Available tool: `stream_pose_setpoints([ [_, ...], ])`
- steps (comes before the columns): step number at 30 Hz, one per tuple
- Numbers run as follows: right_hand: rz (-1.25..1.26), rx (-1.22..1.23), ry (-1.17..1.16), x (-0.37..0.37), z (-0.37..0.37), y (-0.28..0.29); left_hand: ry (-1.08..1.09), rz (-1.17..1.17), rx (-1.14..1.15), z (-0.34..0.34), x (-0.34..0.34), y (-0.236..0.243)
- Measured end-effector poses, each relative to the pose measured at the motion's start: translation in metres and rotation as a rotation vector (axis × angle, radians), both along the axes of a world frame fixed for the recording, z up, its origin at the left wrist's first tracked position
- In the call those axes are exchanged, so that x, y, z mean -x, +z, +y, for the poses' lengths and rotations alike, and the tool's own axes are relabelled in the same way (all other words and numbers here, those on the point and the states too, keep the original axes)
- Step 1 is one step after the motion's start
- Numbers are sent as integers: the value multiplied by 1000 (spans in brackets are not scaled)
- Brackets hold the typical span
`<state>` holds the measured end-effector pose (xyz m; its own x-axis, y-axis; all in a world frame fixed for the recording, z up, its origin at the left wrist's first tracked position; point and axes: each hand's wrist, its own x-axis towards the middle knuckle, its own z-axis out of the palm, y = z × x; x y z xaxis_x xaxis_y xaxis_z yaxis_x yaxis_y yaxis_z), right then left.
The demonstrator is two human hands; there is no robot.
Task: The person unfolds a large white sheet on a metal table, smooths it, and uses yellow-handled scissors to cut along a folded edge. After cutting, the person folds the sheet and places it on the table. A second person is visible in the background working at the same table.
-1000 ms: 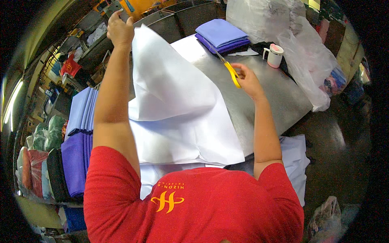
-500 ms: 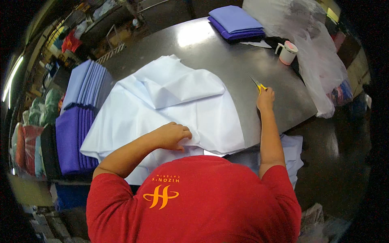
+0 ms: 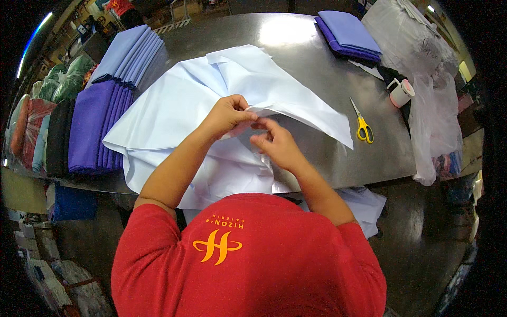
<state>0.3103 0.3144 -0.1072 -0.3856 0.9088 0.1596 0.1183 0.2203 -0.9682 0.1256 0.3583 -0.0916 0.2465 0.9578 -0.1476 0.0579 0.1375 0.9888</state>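
A large white cloth [image 3: 169, 100] lies in loose folds on the dark metal table [image 3: 311, 79], part of it drooping over the near edge. Its edge is pinched between the fingers and thumb of my left hand [image 3: 228, 115], raised a little above the table. My right hand [image 3: 282, 147] is close by, fingertips near those of the left. Its thumb and forefinger are apart, and I see nothing held in them. Yellow-handled scissors [image 3: 363, 127] rest on the tabletop to the right, blades pointing away from me.
Folded light blue cloths [image 3: 124, 55] and purple cloths [image 3: 97, 127] are stacked on the left. Another folded blue and purple pile [image 3: 351, 34] sits at the far right, near a white mug [image 3: 401, 93] and clear plastic wrapping [image 3: 430, 116]. A person in red [image 3: 120, 6] is at the far left.
The right hand has let go of the scissors on the table and come in beside the left. My left hand has risen with the cloth's edge, and the cloth's folds have shifted.
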Motion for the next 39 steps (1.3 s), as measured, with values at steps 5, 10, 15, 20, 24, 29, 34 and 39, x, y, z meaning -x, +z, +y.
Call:
stream_pose_setpoints([
  [5, 101, 183, -111, 28, 15, -25, -25, -276, 234, -16, 12, -17],
  [10, 92, -5, -302, 43, -11, 2, 54, -69, 55, 5, 82, -15],
  [15, -208, -29, 278, -20, -71, -58, 1014, -131, -23, 81, 266, 22],
  [20, -1111, 267, 535, -186, -151, -173, 1218, -492, -361, 106, 407, 34],
  [24, -1636, 1026, -648, -373, -288, -152, 1196, -465, -457, 131, 406, 36],
  [29, -1523, 1033, -1404, -447, -347, -96, 958, -371, -569, 168, 337, 14],
  [34, -1630, 719, -1713, -423, -330, -82, 657, -177, -421, 165, 243, -27],
  [39, -1579, 750, -1450, -439, -277, -65, 369, 99, -339, 112, 185, -41],
])
